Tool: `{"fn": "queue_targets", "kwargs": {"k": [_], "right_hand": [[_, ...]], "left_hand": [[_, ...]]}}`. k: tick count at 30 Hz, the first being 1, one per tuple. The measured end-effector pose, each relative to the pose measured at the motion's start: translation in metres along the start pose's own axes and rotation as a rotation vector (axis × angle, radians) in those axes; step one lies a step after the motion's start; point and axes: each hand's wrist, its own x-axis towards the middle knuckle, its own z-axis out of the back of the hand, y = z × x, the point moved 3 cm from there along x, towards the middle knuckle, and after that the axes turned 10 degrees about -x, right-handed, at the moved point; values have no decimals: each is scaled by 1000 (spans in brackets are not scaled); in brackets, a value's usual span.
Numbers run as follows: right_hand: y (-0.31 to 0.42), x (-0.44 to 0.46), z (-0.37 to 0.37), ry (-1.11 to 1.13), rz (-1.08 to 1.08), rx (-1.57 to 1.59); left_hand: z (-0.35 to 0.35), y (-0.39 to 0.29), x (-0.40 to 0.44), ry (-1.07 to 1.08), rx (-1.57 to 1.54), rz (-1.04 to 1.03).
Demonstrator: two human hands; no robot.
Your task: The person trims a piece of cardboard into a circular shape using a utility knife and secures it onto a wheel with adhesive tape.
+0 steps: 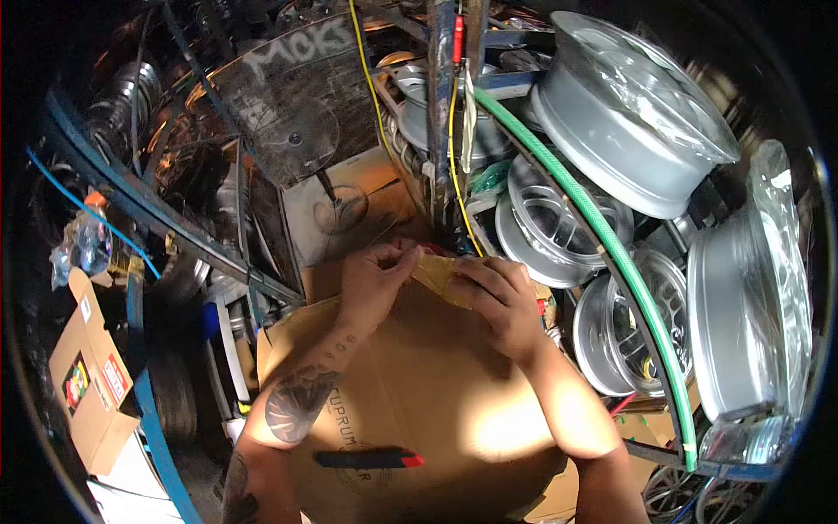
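Note:
Both of my hands meet above the far end of a brown cardboard sheet (419, 367). Between them is a small yellowish-tan piece (436, 278) that looks like paper or tape; its exact kind is unclear. My left hand (380, 278) pinches its left end between thumb and fingertips. Curled over its right end are the fingers of my right hand (499, 297). On the cardboard nearer to me lies a black tool with a red tip (371, 459), perhaps a utility knife, touched by neither hand.
Silver wheel rims (628, 113) are stacked on a rack at the right, behind a green hose (580, 201). A blue metal frame (166, 218) crosses the left side, near an opened cardboard box (92, 375). A yellow cord (371, 79) hangs at the back.

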Motion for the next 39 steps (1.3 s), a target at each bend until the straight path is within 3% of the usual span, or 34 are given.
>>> {"fn": "queue_targets", "kwargs": {"k": [2, 3, 6, 7, 8, 9, 12, 15, 17, 19, 21, 23, 26, 27, 29, 31, 33, 34, 37, 38, 39], "right_hand": [[-18, 8, 6, 84, 56, -56], [-32, 14, 8, 281, -78, -116], [-89, 35, 2, 406, 19, -84], [-96, 41, 2, 452, 48, -26], [-100, 43, -14, 675, 60, -28], [-100, 37, -26, 852, -107, 10], [-91, 44, -42, 1075, -105, 143], [-78, 54, -45, 1164, -124, 208], [-87, 49, -58, 1115, -151, 279], [-95, 42, -72, 1116, -118, 312], [-94, 36, -85, 1167, -60, 317], [-98, 41, -97, 1257, 24, 275], [-116, 20, -111, 1190, -92, 316], [-121, 9, -111, 1109, -140, 395], [-132, -15, -81, 725, -292, 705], [-135, -30, -21, 812, -873, 773], [-152, -53, 19, 717, -561, 433], [-146, -70, 25, 701, -473, 436], [-99, -85, 39, 774, -397, 204], [-87, -70, 59, 827, -462, 200], [-85, -67, 57, 861, -452, 254]], "left_hand": [[11, 1, 15, -105, 193, -115], [20, 4, 24, -164, 288, -173], [50, 10, 55, -87, 599, -371], [51, 19, 58, -44, 636, -304], [49, 26, 60, 3, 669, -241], [47, 32, 63, 50, 700, -180], [59, 49, 68, 609, 709, 212], [64, 72, 81, 713, 645, 420], [59, 70, 90, 1022, 842, 186], [53, 58, 95, 951, 991, -6], [27, 6, 56, 512, 1062, -121], [-19, -12, 20, 409, 646, -277], [-63, -6, -23, 380, 816, -648], [-66, -3, -22, 386, 793, -602], [-64, 4, -15, 408, 755, -510], [-63, 0, -16, 412, 722, -454], [-63, -2, -18, 383, 709, -430], [-65, -1, -21, 360, 706, -436], [-59, 15, -23, 297, 604, -457], [-58, 18, -24, 274, 554, -463], [-64, 14, -28, 293, 670, -567]]}}
